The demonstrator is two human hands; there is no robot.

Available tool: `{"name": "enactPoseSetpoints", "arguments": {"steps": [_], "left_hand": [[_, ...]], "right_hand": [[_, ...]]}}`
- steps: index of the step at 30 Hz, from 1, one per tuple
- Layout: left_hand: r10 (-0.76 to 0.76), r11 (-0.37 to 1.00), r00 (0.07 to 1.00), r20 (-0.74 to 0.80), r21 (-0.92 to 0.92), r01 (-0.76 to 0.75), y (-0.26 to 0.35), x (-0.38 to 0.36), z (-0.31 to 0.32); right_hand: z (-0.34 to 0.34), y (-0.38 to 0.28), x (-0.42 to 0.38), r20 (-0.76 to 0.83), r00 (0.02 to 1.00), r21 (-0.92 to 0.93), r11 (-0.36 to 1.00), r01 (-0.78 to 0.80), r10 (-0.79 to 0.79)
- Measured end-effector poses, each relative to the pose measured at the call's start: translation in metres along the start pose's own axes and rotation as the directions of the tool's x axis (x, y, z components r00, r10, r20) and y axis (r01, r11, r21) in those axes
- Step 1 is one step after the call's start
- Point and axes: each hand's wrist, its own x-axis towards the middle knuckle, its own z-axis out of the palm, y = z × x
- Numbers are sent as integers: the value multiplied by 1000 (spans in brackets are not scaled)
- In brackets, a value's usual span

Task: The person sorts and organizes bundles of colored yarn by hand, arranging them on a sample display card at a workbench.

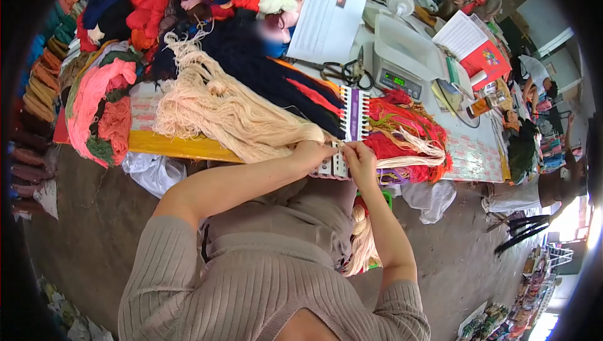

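Observation:
My left hand is closed on the end of a thick bundle of cream yarn that spreads over the table's front edge. Beside it, my right hand is closed in a pinch, fingertips nearly touching the left ones; the strand between them looks cream, though it is partly covered. Both hands rest at the lower part of a white and purple thread card with holes along its sides. Navy yarn and red strands reach the card's left side. Right of it lies a heap of red and mixed yarn.
Behind the card lie black scissors, a printed sheet and a digital scale with a clear tray. Coloured skeins pile up at the back left, pink yarn at the left edge. Other people stand farther back.

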Motion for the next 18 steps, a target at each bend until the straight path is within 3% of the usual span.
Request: {"name": "enactPoseSetpoints", "arguments": {"steps": [2,4,6,7,8,9,10,11,12,15,18], "left_hand": [[63,983,997,-42,-168,-69,-19,13,0],[34,987,998,-55,-154,-42,-24,19,-6],[0,1000,999,54,-10,0,-23,25,-17],[-77,996,996,53,46,75,-27,30,-20],[-75,991,997,-18,113,77,-28,27,-14],[60,986,997,-45,158,-52,-40,35,-12],[0,944,997,-75,330,25,-16,16,-6],[71,901,997,-43,430,-46,-31,33,-9],[121,889,993,-7,446,-105,-48,47,-11],[98,943,995,-5,320,-91,-34,32,-6],[85,947,996,3,311,-82,-24,23,-7]], "right_hand": [[0,2,-1,-8,1000,18,1000,4,-4],[1,-1,-3,-6,1000,29,999,16,-16],[3,5,-5,-26,998,-1,998,59,-59],[3,5,-4,-50,993,-36,994,107,-109],[2,-1,-5,-45,997,-16,998,58,-59],[3,2,-4,-46,999,21,999,25,-24],[3,2,-3,-49,999,63,998,26,-23],[4,5,-1,-65,995,50,995,84,-80],[3,8,-1,-49,995,29,996,90,-88],[1,-6,-4,-29,996,-18,996,88,-89],[4,1,-5,-36,994,-33,994,102,-104]]}}
